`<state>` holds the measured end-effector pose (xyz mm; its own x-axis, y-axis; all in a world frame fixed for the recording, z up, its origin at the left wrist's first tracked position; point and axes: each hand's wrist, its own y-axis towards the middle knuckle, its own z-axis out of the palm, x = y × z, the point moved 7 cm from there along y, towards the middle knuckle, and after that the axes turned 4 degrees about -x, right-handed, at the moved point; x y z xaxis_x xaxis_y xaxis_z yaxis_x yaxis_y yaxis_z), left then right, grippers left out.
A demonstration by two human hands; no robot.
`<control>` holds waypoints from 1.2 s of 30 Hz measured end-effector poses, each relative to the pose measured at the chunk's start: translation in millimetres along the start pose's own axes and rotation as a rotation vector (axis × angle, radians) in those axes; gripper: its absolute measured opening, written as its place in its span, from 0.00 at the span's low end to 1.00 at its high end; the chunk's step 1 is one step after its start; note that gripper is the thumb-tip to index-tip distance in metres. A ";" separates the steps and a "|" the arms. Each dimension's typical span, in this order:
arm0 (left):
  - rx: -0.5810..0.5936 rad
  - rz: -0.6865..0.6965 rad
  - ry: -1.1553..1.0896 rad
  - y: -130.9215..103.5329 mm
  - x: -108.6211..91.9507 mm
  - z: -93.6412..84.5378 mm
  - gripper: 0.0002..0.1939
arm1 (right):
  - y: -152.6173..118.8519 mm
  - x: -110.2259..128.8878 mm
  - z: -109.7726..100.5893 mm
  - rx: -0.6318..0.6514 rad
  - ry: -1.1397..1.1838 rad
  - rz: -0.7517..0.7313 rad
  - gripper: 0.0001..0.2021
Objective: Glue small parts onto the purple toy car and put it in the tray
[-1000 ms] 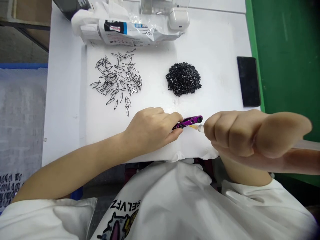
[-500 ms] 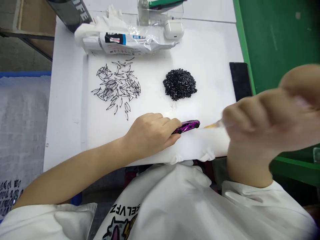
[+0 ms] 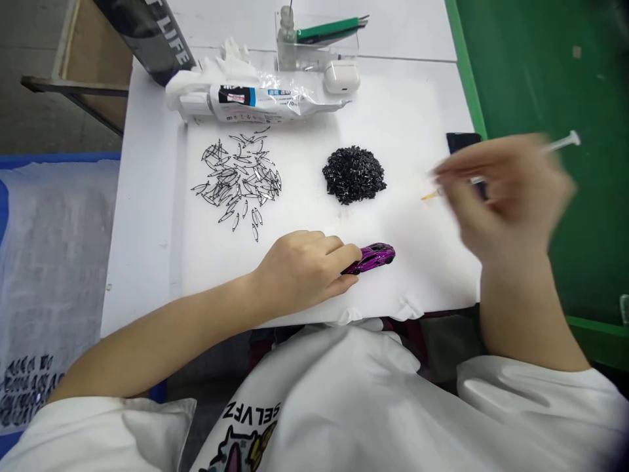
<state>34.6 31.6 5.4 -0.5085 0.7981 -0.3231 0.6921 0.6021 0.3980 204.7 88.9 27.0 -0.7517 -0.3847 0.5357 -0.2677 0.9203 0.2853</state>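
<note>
My left hand [image 3: 304, 269] rests on the white table [image 3: 147, 216] and pinches the rear of a small purple toy car [image 3: 373, 257], which lies on the white sheet near the front edge. To the right, my right hand [image 3: 501, 193] is raised and blurred, gripping a thin syringe-like applicator [image 3: 557, 144] with a yellowish tip [image 3: 430, 195] that points left, well clear of the car. A heap of small black parts [image 3: 354, 174] sits behind the car. Thin black wire frames [image 3: 238, 177] lie scattered to the left.
A plastic bag of white items [image 3: 246, 98], a white earbud case [image 3: 341, 77] and a clear stand holding a green tool [image 3: 324, 29] line the back. A dark phone [image 3: 462, 141] lies at the right edge, by a green surface [image 3: 540, 65].
My right hand has pulled the applicator's tip away from the car and swung it up and back to the right. The left hand still holds the car in place.
</note>
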 end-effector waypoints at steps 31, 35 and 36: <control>0.019 -0.008 0.029 -1.8 0.8 1.3 0.07 | 8.4 3.7 45.2 0.099 -0.174 0.078 0.04; 0.031 -0.012 0.017 -1.3 1.2 1.8 0.07 | -7.9 -9.6 38.7 0.201 -0.114 0.182 0.05; 0.023 -0.012 0.018 -1.1 1.3 1.5 0.07 | -10.2 -11.6 36.5 0.187 -0.129 0.165 0.05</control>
<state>34.0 32.0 3.2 -0.5259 0.7911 -0.3125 0.6975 0.6113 0.3738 194.2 86.6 -11.2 -0.8618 -0.2271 0.4536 -0.2326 0.9716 0.0445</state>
